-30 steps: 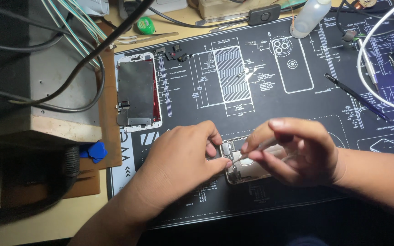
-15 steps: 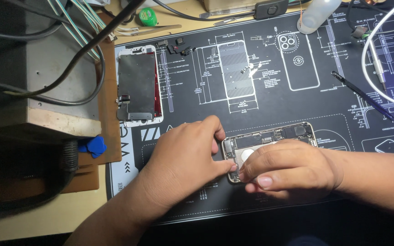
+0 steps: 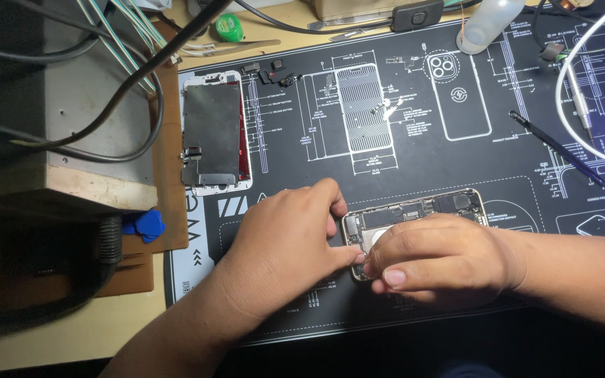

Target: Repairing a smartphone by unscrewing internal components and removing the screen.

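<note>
Left hand (image 3: pixel 285 241) is pinching the opened phone (image 3: pixel 414 217) | right hand (image 3: pixel 435 255) is closing over it | risk: fingertip pressure may be straining exposed connectors.

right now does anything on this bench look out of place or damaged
Nothing looks spilled or broken. The opened phone lies with its insides bare under both hands, left hand and right hand. Its removed screen lies apart, half off the mat at the left edge.

left hand (image 3: pixel 285 245): palm down, fingertips pinched | right hand (image 3: pixel 442 260): curled, knuckles up, thumb meeting left fingertips
</note>
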